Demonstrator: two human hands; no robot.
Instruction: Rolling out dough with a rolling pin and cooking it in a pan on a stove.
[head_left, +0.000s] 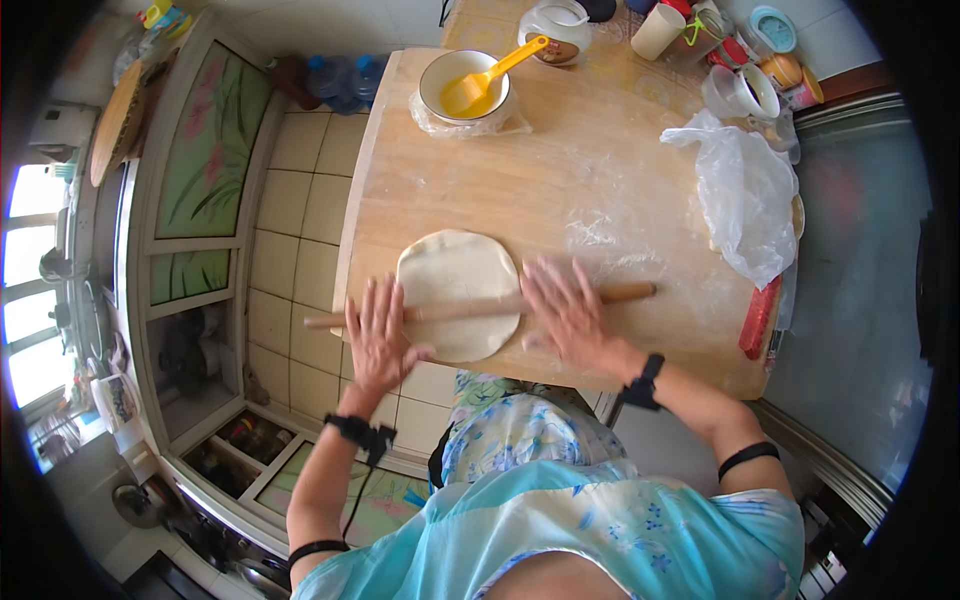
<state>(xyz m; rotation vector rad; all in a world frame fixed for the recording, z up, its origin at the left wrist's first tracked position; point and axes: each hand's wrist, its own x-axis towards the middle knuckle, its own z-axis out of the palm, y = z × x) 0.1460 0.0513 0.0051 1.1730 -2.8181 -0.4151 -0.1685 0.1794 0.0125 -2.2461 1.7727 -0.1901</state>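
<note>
A flat, roundish sheet of dough (457, 270) lies near the front edge of a wooden board (450, 184). Across its lower part rests a wooden rolling pin (465, 308), blurred in the middle. My left hand (380, 330) lies flat over the pin just left of the dough, its fingers straight and not wrapped around it. On the right side of the dough, my right hand (566, 315) presses on the pin with spread, slightly blurred fingers. Patches of white flour (592, 231) mark the board beyond my right hand.
At the back left a white bowl (426, 90) of yellow liquid holds a yellow brush (517, 56), on crumpled plastic (465, 129). A glass jar (555, 30) stands behind. A plastic bag (746, 195) and a red packet (760, 319) lie along the right edge, below cups and jars (658, 31).
</note>
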